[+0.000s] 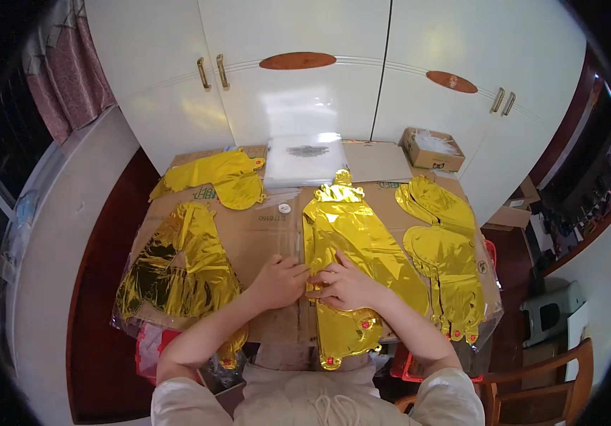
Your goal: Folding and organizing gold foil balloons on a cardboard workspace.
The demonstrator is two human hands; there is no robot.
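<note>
A flat, uninflated gold foil balloon lies lengthwise before me on the cardboard, its lower end folded over. Red round marks show near its bottom edge. My left hand is at the balloon's left edge, its fingers curled together and seeming to pinch that edge. Across the foil rests my right hand, palm down, thumb raised away from the fingers, which point toward the left hand. The fingertips of both hands nearly meet. What lies under the right palm is hidden.
More flat gold foil balloons lie around: one at left, one at back left, several at right. A stack of clear plastic bags and a small cardboard box stand against white cabinets. A wooden chair is at lower right.
</note>
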